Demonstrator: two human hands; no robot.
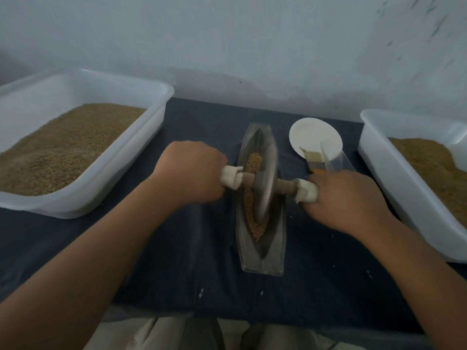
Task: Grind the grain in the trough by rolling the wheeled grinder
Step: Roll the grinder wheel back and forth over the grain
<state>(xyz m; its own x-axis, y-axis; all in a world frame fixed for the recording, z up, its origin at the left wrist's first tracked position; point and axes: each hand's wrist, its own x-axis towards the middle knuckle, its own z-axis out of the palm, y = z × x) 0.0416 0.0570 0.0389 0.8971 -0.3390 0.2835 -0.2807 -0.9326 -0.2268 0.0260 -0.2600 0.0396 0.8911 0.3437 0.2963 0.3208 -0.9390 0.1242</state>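
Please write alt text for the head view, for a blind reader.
The left hand and right hand grip the white-wrapped ends of a wheeled grinder, whose disc stands in a trough of grain on a dark cloth. A left tub and right tub hold more grain.

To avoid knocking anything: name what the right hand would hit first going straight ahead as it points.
Probably the brush, lying just beyond the knuckles of the right hand; depth is unclear.
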